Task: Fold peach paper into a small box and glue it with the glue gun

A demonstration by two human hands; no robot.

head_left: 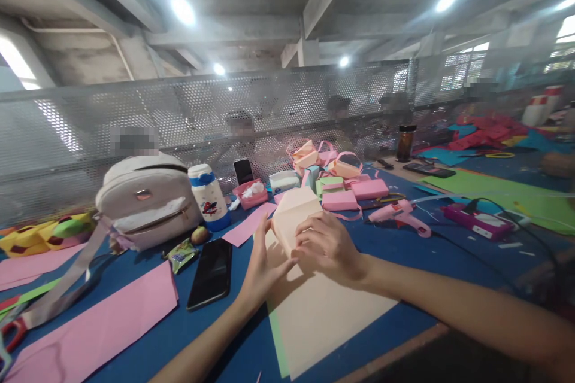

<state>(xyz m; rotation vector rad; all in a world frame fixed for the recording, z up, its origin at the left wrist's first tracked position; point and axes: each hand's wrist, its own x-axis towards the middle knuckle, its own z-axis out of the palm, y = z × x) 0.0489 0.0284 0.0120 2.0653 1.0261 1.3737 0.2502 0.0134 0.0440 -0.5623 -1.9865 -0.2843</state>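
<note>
Between my hands is a folded peach paper piece (297, 210), shaped like a small box or bag, above a large peach sheet (332, 323). My left hand (265, 257) supports its left side, thumb stretched along the bottom edge toward the right. Curled fingers of my right hand (330, 245) pinch its lower right edge; the fingertips partly hide what they grip. A green sheet (278, 341) shows under the peach one. To the right lies a pink glue gun (398, 215).
Left of my hands lie a black phone (209, 275), a snack packet (182, 254) and pink paper (108, 323). Behind stand a bottle (209, 197) and a white backpack (146, 200). Finished-looking pink paper bags (339, 200) pile up near the mesh divider (278, 96). A purple power strip (478, 221) sits right.
</note>
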